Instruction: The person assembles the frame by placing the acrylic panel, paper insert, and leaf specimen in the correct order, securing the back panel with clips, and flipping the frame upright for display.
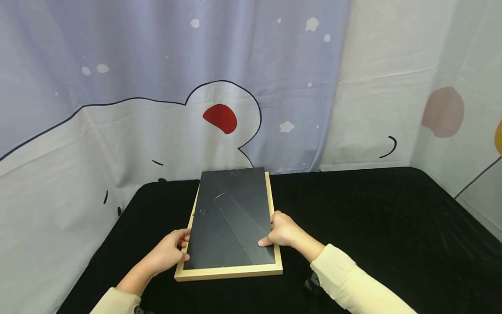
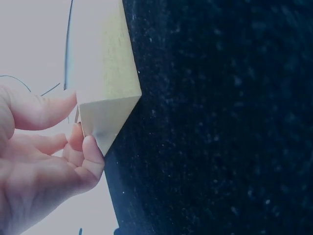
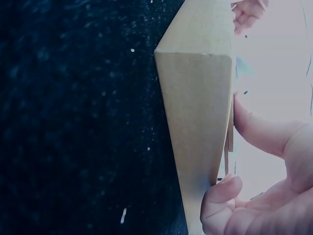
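A picture frame (image 1: 229, 273) with pale wooden sides lies back up on the black cloth. Its dark backing board (image 1: 213, 240) sits slightly askew, its far end covering the frame's far rail. A narrow outlined strip, the stand (image 1: 235, 218), runs slantwise across the board. My left hand (image 1: 166, 253) grips the frame's left side near the close corner, thumb over the edge. On the right side, my right hand (image 1: 284, 231) holds the frame with its thumb on the board and its fingers against the outer wood (image 3: 195, 107). The frame's front is hidden underneath.
Black cloth (image 1: 364, 226) covers the table, which reaches back to a printed curtain (image 1: 157, 139). More curtain (image 1: 443, 144) hangs along the right side. A small dark device (image 1: 312, 282) is worn at the right cuff.
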`<state>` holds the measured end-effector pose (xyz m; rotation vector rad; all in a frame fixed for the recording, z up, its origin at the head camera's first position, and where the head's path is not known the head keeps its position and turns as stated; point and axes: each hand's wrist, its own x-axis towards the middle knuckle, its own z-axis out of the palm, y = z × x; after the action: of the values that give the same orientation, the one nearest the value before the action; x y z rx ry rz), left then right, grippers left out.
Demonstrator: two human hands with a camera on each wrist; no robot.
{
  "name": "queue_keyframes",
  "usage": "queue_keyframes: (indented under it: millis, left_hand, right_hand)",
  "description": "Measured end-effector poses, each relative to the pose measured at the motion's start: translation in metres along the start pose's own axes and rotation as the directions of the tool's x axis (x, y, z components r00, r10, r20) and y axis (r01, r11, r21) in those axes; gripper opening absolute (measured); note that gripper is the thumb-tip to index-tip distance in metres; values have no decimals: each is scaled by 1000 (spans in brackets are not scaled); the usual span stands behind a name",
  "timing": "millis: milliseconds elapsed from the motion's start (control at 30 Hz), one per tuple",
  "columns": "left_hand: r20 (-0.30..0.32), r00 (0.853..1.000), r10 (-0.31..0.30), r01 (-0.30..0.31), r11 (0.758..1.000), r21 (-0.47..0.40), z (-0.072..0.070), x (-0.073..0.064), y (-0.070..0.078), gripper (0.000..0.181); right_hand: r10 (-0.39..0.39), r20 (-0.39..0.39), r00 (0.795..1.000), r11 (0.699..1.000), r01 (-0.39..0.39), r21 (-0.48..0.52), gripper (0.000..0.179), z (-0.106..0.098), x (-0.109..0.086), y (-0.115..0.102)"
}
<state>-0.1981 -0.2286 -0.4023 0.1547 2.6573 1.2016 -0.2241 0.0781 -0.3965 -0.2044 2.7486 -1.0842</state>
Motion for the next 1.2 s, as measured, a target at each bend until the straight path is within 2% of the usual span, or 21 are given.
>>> queue_keyframes:
  millis: [267,633,833,1067,1200]
  left_hand:
    - [-24,1000,-1,2,999,33,1,-1,-1,68]
    - [-7,1000,24,-24,998,50,1,-1,-1,69]
    - [-3,999,34,-34,996,80,1,-1,1,68]
    - [-2,999,37,-37,994,100,1,-2,0,68]
    - [0,999,48,-48,992,114,1,-2,0,68]
  right_hand:
    - [32,9,999,999,-32,-7,54,1,1,-2]
    - [24,9,1000,998,-23,-59,44,-1,-1,-6]
    - [24,15,1000,995,-22,-100,47,-2,-2,-9]
    - [-19,44,999,987,25,-160,54,0,-7,-14]
    - [-15,60,998,980,27,-197,56,1,-8,-16]
